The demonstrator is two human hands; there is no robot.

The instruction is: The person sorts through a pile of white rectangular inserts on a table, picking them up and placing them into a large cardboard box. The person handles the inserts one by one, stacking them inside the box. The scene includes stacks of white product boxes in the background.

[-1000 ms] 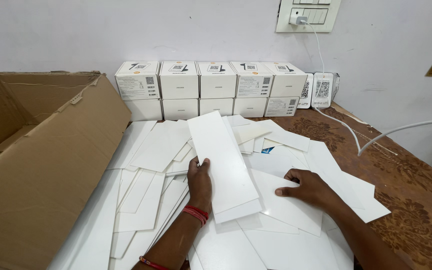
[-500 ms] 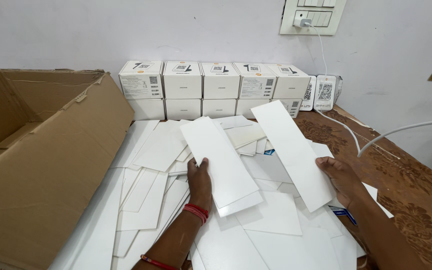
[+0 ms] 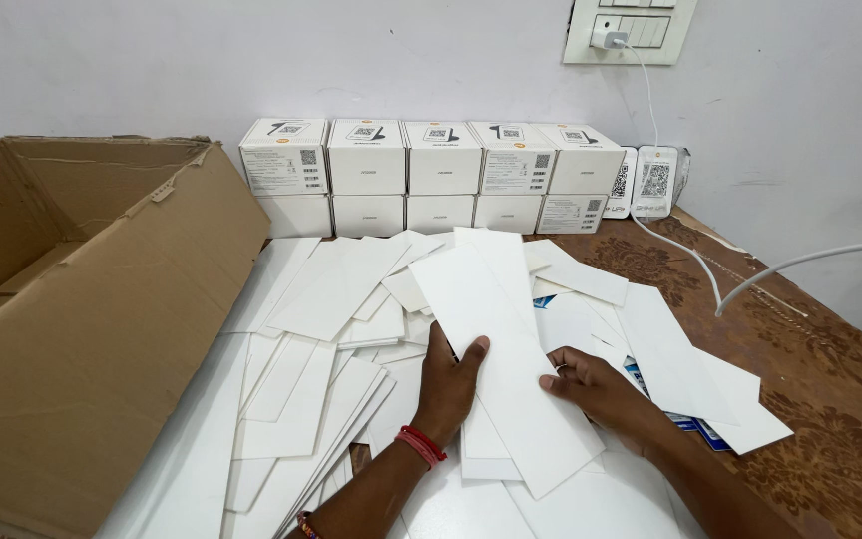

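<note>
My left hand point(image 3: 451, 387) grips a small stack of long white flat cards point(image 3: 496, 329) from below, thumb on top near the lower edge. My right hand point(image 3: 599, 387) holds the same stack at its right side, fingers curled against the top card. The stack slants up and away over a loose pile of similar white cards point(image 3: 331, 299) spread across the table. Red thread bands circle my left wrist.
A large open brown cardboard box point(image 3: 82, 329) stands at the left. Two rows of small white boxes point(image 3: 431, 175) line the wall behind. A white cable point(image 3: 710, 279) runs from a wall socket over the brown patterned tabletop point(image 3: 830, 399) at the right.
My right hand lifted a long white card from the pile and brought it left onto the stack in my left hand. Both hands now hold the stack together.
</note>
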